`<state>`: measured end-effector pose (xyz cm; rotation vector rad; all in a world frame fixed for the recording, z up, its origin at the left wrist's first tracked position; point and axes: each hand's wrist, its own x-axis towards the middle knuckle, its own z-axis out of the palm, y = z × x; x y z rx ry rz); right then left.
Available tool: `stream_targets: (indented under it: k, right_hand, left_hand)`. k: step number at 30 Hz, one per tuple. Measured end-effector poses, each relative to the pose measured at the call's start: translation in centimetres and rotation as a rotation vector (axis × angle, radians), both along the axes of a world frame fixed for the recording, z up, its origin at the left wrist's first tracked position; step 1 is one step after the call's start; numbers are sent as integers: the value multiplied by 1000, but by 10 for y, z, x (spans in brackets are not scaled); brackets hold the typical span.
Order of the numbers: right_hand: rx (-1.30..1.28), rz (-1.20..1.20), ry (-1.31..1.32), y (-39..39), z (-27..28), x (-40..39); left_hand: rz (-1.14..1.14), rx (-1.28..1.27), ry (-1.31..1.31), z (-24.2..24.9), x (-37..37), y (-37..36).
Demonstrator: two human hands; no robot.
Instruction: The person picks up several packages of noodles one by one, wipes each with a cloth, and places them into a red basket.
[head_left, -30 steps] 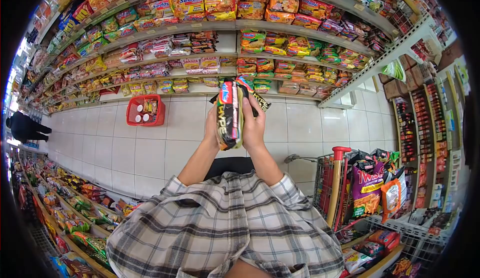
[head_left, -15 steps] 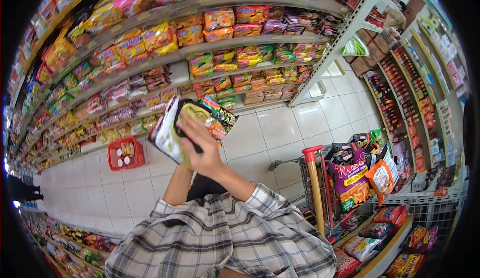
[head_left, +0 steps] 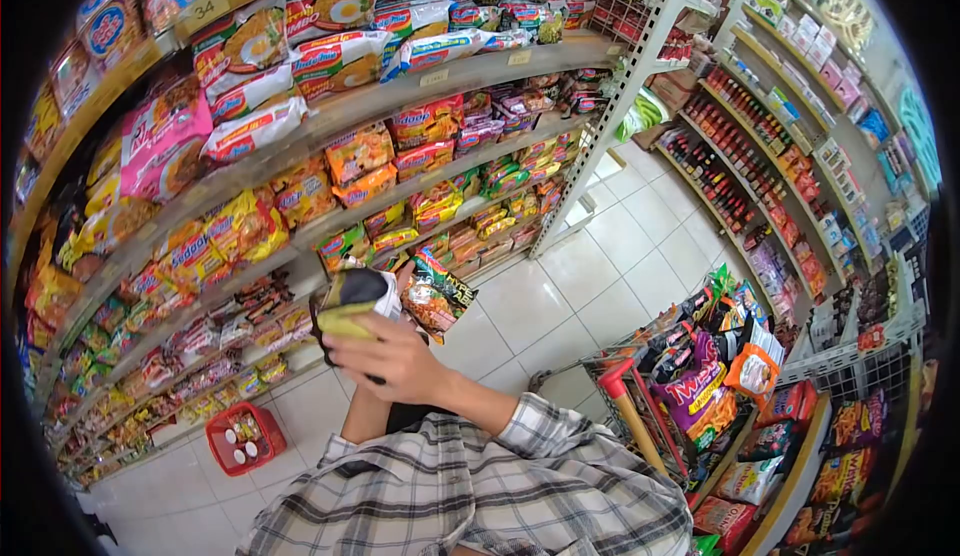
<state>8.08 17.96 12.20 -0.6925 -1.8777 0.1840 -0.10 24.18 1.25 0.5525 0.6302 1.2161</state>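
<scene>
Several instant-noodle packets are bunched in front of the plaid shirt. My right hand (head_left: pixel 388 358) lies on top of them, its fingers curled over a blurred yellow-green and black packet (head_left: pixel 350 318). Beneath the bunch is my left hand, mostly hidden; a fingertip (head_left: pixel 405 276) shows at the upper edge, beside a white packet face. A black packet with a noodle picture (head_left: pixel 437 294) sticks out to the right of the bunch, held in the left hand.
Shelves of noodle packets (head_left: pixel 340 66) curve ahead and left. A red basket (head_left: pixel 245 440) with cups stands on the floor at lower left. On the right are a loaded trolley with a wooden handle (head_left: pixel 640 426), bottle shelves (head_left: pixel 750 146) and a rack of snack bags (head_left: pixel 748 478).
My right hand has gone from lying fairly flat across the packets to curling round them, and the packets have tilted. The view has shifted, showing more of the upper shelves.
</scene>
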Motion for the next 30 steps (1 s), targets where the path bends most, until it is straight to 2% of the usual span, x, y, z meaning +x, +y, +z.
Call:
stream_targets:
  k: [2,6,9,11,13,15,17,20,21,23,24,26,27,29,30]
  right_hand:
    - [83,-16,-173,21,-15,0]
    - [71,-131,-209,55,-23,21]
    - [-501,-66,-506,63,-8,67]
    - [-922,-74,-191,69,-14,97]
    - [-1058,-57,339,76,-15,129]
    - [-1042,68,694,88,-37,169]
    - [-1124,23,514,107,-38,210]
    - [-1162,-66,225,147,-41,252]
    - [-1162,-99,123,160,-41,265]
    - [-1269,-126,151,179,-40,288]
    - [-1284,-125,175,188,-43,300]
    - [-1345,-174,198,197,-40,329]
    - [-1291,-218,137,200,-36,350]
    - [-1177,-303,18,206,-28,402]
    - [-1124,-428,17,210,-11,424]
  left_hand:
    - [-40,3,74,0,4,25]
    - [-88,89,303,-2,18,73]
    - [-69,214,561,-9,35,106]
    - [-50,286,726,-15,45,124]
    - [-44,322,847,-16,52,136]
    - [-53,333,885,-10,67,147]
    - [-76,369,881,7,93,159]
    - [16,671,1006,27,136,170]
    - [2,663,1026,31,153,173]
    - [-28,647,1065,33,185,183]
    - [32,712,1027,29,202,193]
    - [-41,675,1002,21,228,209]
    - [-77,661,989,20,240,217]
    - [-131,477,851,21,260,227]
    - [-129,438,769,26,268,229]
